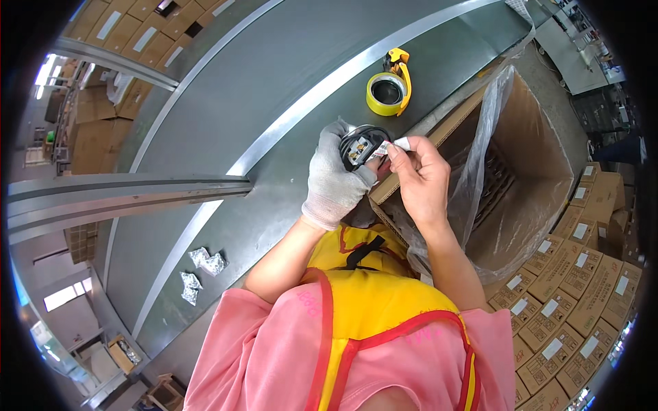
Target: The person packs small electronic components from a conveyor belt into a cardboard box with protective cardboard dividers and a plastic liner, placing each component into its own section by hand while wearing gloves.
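Note:
My left hand (332, 171), in a pale grey glove, is closed round a coiled black cable (370, 130) with a grey-black plug-like part (359, 148) showing metal inside. Bare and bent at the fingers, my right hand (423, 175) pinches a small white label (383, 148) against that coil. Another white bit shows at its fingertips; whether it is part of the label or a finger cover, I cannot tell. Both hands are close together above the bench edge. Beyond them, a yellow tape roll (384, 94) in a yellow dispenser lies on the dark green bench (288, 175).
To the right stands an open carton (541, 130) with a clear plastic liner (480, 161). Stacked labelled boxes (548, 308) fill the lower right. Several small silvery packets (208, 261) lie at the bench's left. A metal post (137, 198) crosses the left side.

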`<state>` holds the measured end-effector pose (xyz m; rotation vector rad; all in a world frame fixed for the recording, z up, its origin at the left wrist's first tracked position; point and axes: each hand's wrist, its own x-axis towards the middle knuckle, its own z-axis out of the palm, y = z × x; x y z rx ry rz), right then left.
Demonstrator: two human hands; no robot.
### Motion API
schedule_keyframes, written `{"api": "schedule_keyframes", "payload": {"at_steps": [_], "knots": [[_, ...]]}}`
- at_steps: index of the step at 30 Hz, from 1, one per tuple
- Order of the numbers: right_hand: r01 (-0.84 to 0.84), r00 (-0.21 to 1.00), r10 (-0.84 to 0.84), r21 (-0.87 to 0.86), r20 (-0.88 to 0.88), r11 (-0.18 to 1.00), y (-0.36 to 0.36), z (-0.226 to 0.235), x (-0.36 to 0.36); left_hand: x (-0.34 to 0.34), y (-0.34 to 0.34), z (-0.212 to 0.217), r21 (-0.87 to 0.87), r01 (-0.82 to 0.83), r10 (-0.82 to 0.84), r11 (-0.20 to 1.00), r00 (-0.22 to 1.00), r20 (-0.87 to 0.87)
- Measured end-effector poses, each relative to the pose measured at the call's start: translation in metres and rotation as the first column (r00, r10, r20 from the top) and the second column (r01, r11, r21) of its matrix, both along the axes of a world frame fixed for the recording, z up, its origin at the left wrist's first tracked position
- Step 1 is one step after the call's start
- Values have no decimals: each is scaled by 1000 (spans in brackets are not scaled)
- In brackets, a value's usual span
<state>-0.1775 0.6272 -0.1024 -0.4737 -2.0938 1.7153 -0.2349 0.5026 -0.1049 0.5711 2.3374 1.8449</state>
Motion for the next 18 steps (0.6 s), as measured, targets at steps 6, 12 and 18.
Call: {"api": "schedule_keyframes", "payload": {"at_steps": [6,12,18], "knots": [[-87,989,102,-131,110,987,7,8,0,0,-2,4,-69,13,-20,998,996,-90],[-184,964,238,-348,119,919,18,12,-1,-7,-5,8,-37,109,-107,993,992,67],[-209,952,283,-431,114,878,23,15,-3,-12,-4,12,74,160,-175,984,939,295]]}}
